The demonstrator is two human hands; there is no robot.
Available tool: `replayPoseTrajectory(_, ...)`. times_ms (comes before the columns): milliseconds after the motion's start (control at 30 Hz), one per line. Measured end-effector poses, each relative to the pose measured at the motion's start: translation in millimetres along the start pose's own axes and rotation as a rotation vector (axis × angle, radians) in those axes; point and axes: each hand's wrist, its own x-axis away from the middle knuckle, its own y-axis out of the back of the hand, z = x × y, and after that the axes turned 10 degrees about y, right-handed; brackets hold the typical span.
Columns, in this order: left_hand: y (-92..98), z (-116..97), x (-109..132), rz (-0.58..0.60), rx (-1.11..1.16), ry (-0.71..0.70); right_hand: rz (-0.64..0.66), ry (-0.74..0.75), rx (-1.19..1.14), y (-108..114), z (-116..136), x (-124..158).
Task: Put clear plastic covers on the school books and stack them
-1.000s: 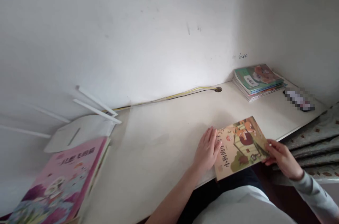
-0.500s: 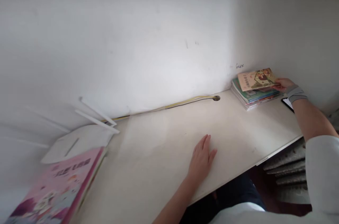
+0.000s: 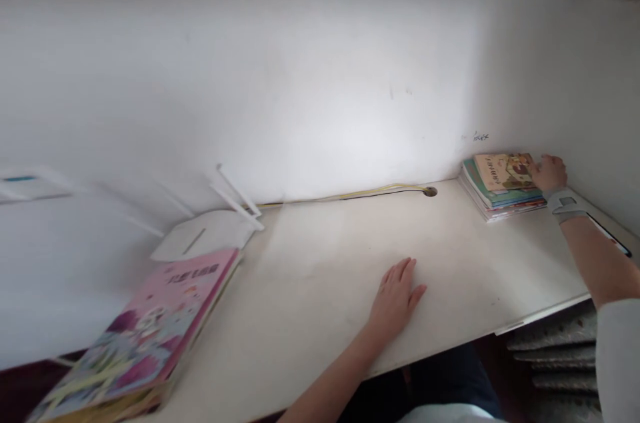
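Note:
My right hand (image 3: 549, 173), with a grey band on its wrist, is at the right edge of a small cream picture book (image 3: 503, 172). Its fingers are bent against that edge, partly hidden by the hand itself. This book lies flat on a stack of larger books (image 3: 493, 210), the uppermost one green. Away from any object, my left hand (image 3: 395, 296) rests palm down on the white desk (image 3: 310, 290), fingers stretched out.
A pink picture book (image 3: 165, 316) tops a pile at the left. Behind it sits a white router (image 3: 200, 236) with upright antennas. Thin cables (image 3: 350, 196) run along the wall to a desk hole (image 3: 430, 192). A phone (image 3: 613, 236) lies beyond my right forearm.
The view has swung left, so more of the pink book shows. My right hand has pressed in closer against the cream book, which now sits flatter on the stack. My left hand stays on the desk.

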Motion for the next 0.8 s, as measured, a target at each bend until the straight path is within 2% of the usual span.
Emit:
replayPoseTrajectory(67,-1.2,-2.6,2.2,-0.007,0.038,-0.007,-0.009,0.086,0.035,-18.5,27.7,15.1)
replayPoseTrajectory(200,5.0,2.8,-6.1,-0.049,0.161,-0.012,0.172,0.446,-0.034,-74.2,100.7,81.3)
replayPoseTrajectory(267,20.4,16.7,-18.7,-0.105,0.146,0.026,0.309,0.566,0.005,-100.8,132.8,121.8)
replayPoseTrajectory(367,57.3,53.1,-38.7,-0.200,-0.075,0.201,0.534,0.565,0.114,-127.5,162.2,166.6)
replayPoseTrajectory(433,80.6,82.5,-46.2,-0.212,-0.225,0.374,0.596,0.546,0.170,-135.0,169.6,180.1)
replayPoseTrajectory(467,89.0,96.5,-47.5,-0.180,-0.266,0.470,0.601,0.544,0.186,-136.3,170.6,182.7)
replayPoseTrajectory(533,96.8,119.7,-46.0,-0.106,-0.286,0.592,0.590,0.548,0.201,-136.1,170.0,183.2)
replayPoseTrajectory(633,90.4,137.2,-40.5,-0.077,-0.263,0.632,0.557,0.559,0.202,-134.7,167.4,181.0)
replayPoseTrajectory(800,75.9,137.3,-37.7,-0.134,-0.189,0.627,0.527,0.569,0.184,-137.2,165.2,182.1)
